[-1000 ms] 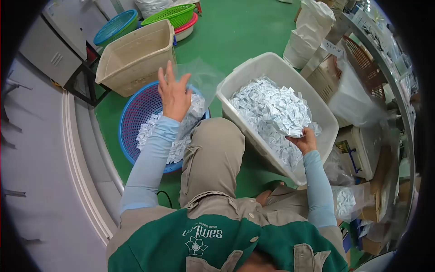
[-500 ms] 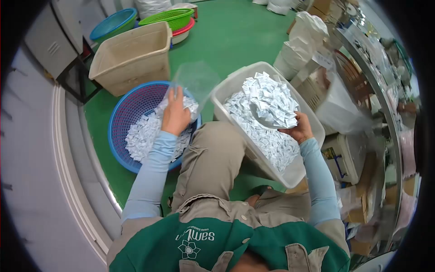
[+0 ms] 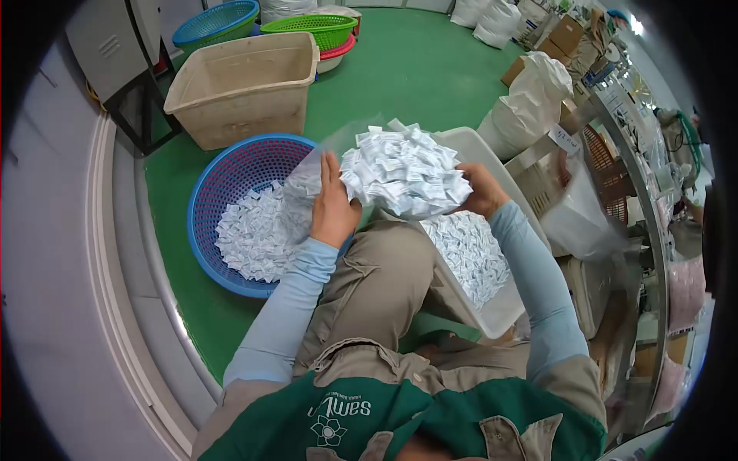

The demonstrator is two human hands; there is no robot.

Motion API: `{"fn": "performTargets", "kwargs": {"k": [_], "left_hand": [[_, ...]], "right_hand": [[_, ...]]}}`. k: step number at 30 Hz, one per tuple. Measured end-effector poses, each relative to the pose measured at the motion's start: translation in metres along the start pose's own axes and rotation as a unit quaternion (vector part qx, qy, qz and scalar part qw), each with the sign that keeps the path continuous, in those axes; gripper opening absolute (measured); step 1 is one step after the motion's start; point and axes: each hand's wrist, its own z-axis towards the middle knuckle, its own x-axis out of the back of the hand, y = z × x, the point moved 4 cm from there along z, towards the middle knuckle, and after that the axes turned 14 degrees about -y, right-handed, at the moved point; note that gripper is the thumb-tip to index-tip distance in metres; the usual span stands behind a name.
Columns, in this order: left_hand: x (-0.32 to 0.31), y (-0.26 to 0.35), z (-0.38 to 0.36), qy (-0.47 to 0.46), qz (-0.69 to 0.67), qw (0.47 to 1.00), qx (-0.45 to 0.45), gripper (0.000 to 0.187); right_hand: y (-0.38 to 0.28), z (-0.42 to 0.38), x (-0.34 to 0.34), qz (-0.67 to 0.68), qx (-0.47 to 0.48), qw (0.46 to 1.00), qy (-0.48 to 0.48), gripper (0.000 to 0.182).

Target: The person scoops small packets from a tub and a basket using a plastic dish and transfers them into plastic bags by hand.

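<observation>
My right hand (image 3: 484,190) grips the right side of a bowl-like scoop heaped with small white packets (image 3: 411,169); most of the scoop is hidden under the pile. My left hand (image 3: 334,203) holds a clear plastic bag (image 3: 307,180), its mouth against the left side of the heap. Below the bag, a blue plastic basket (image 3: 204,230) contains many similar packets (image 3: 257,234). Beneath my right hand is a white tub (image 3: 503,326) with more loose packets (image 3: 469,257) in it.
A beige bin (image 3: 238,115) stands behind the blue basket, near green (image 3: 323,29) and blue (image 3: 215,23) basins. White sacks (image 3: 530,104) and a cluttered metal rack (image 3: 649,200) line the right. My knee (image 3: 377,269) is between basket and tub.
My right hand has carried the heaped scoop left and up from over the white tub. My left hand has moved right with the bag, and the two now meet.
</observation>
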Motion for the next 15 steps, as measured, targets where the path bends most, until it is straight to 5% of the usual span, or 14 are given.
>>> {"fn": "performTargets", "kwargs": {"k": [5, 10, 12, 15], "left_hand": [[-0.003, 0.000, 0.003, 0.000, -0.025, 1.000, -0.003, 0.085], [0.004, 0.000, 0.002, -0.027, -0.031, 0.999, 0.010, 0.084], [0.008, 0.003, 0.001, -0.054, -0.050, 0.997, 0.029, 0.085], [0.015, 0.000, 0.002, -0.012, -0.053, 0.998, 0.009, 0.085]], "right_hand": [[-0.023, 0.040, -0.005, -0.129, -0.040, 0.990, 0.035, 0.046], [-0.042, 0.052, -0.091, -0.314, 0.004, 0.947, 0.074, 0.072], [-0.036, 0.070, -0.111, -0.447, 0.033, 0.880, 0.159, 0.078], [-0.019, 0.076, -0.155, -0.668, 0.117, 0.704, 0.212, 0.082]]}}
